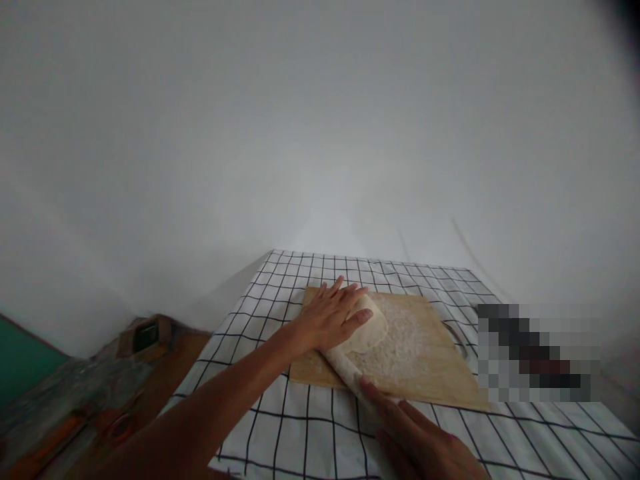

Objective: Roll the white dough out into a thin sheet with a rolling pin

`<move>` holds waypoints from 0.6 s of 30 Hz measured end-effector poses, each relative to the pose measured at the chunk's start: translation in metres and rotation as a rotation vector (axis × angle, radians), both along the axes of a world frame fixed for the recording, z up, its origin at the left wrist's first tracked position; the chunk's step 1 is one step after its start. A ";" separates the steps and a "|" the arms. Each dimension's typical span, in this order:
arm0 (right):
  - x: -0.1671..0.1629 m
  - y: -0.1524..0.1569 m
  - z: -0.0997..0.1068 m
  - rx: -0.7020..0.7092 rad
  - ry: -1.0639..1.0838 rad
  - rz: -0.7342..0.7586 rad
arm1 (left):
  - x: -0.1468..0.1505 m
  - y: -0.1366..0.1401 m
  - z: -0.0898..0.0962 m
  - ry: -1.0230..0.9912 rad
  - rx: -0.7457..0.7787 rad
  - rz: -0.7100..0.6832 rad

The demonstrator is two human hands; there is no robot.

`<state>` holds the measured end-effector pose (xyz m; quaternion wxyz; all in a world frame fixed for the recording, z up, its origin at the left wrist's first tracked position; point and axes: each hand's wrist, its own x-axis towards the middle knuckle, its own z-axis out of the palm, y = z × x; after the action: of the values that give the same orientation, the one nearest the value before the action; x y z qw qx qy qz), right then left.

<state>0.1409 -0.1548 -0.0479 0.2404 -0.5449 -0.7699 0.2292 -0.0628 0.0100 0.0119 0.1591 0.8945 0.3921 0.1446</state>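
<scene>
A rolling pin [345,365], dusted pale with flour, lies at a slant across the near left edge of a wooden board [435,333]. My right hand [420,433] is wrapped round its near end. Stretched over the left part of a flattened piece of dough [373,327], my left hand [330,319] has its fingers spread and its palm by the far end of the pin. That hand hides the dough's left side, and I cannot tell whether its palm touches the pin. Loose flour [400,350] is scattered on the board right of the dough.
The board rests on a table with a white, black-checked cloth [280,427]. A curved, thin object [457,341] lies by the board's right edge. Farther right is a pixelated patch. A pale wall [320,133] stands behind; a box-like thing [145,335] sits lower left.
</scene>
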 end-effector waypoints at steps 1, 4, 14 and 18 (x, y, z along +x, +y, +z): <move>0.000 -0.001 -0.002 -0.023 -0.029 0.021 | -0.001 -0.002 0.001 0.007 -0.007 0.003; 0.000 -0.004 -0.011 -0.040 -0.097 0.059 | -0.007 -0.008 0.001 0.008 0.007 0.015; -0.029 -0.015 -0.004 0.083 -0.011 -0.056 | -0.030 -0.024 -0.008 0.021 0.039 0.093; -0.038 -0.019 0.005 0.102 0.014 -0.106 | -0.030 -0.017 -0.011 0.026 0.043 0.110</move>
<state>0.1028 -0.1740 -0.0427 0.2852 -0.5704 -0.7488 0.1806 -0.0925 -0.0072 0.0011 0.1267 0.8765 0.4397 0.1498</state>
